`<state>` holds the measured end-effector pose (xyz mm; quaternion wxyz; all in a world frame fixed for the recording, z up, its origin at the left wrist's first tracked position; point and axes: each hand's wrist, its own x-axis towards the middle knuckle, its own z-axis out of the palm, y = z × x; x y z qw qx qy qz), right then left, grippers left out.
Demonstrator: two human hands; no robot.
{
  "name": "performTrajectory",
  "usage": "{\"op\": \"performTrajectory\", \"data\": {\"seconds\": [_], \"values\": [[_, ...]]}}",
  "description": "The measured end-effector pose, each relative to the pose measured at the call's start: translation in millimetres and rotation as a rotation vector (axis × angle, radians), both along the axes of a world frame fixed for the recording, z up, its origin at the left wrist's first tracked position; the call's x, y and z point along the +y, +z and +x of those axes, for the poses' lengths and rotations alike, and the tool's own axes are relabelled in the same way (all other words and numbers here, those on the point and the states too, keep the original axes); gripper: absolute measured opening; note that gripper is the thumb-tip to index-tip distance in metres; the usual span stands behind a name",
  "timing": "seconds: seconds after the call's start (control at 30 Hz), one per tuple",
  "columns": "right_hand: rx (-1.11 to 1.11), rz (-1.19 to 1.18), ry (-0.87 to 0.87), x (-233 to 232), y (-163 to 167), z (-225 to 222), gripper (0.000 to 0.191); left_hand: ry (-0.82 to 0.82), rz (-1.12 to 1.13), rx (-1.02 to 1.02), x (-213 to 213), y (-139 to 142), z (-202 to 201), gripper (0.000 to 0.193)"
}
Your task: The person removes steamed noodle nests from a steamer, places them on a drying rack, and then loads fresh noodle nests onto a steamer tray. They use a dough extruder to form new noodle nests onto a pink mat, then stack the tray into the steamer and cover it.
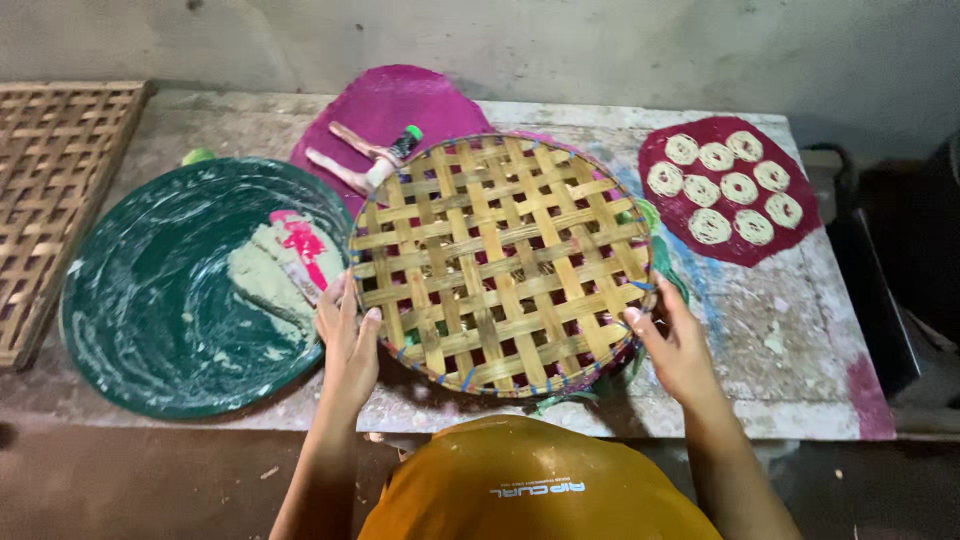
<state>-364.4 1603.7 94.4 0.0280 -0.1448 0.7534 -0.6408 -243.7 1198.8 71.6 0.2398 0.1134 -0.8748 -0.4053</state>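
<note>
A round woven bamboo tray (pixel 500 265) sits on the worn table, with coloured cloth showing under its lattice. My left hand (pixel 348 335) grips its left rim, thumb over the edge. At the lower right rim my right hand (pixel 675 345) holds the tray the same way. Both hands are at the near side of the tray.
A large green round plate (pixel 150 300) with a lump of dough (pixel 268 272) and a pink scraper (pixel 303 245) lies left. A wooden press tool (pixel 365 160) rests on magenta cloth behind. A maroon cloth (pixel 735 190) with several noodle coils lies right. A square bamboo lattice (pixel 45 190) leans far left.
</note>
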Motion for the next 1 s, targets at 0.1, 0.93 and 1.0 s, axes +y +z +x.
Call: {"op": "performTrajectory", "data": {"seconds": [0.1,0.93,1.0], "values": [[0.188,0.185,-0.042,7.1,-0.9,4.7,0.06,0.001,-0.03,-0.002,8.3,-14.2,1.1,0.068],[-0.494,-0.613,-0.948,221.0,-135.8,-252.6,0.012,0.039,0.789,0.095,54.6,-22.5,-11.9,0.057],[-0.557,-0.508,-0.971,219.8,-133.7,-263.4,0.012,0.137,0.703,0.105,59.6,-14.3,-12.7,0.055]]}}
